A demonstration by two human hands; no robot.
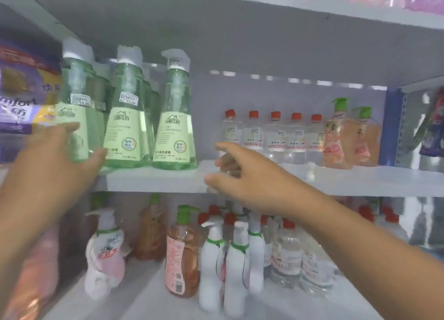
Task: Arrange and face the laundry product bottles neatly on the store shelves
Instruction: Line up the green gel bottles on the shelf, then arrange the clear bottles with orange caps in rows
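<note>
Head view: left hand (60, 149) wraps leftmost green bottle (77, 108) at shelf (153, 179) edge; right hand (240, 175) released, reaching. Careless nudge could tip neighbouring bottles (149, 118) off.

Three tall green bottles (174, 118) with white pump tops stand upright at the middle shelf (153, 179) front, labels forward; my left hand (55, 156) grips the leftmost. Small clear red-capped bottles (274, 137) line up farther right, then two pink ones (348, 137).
</note>
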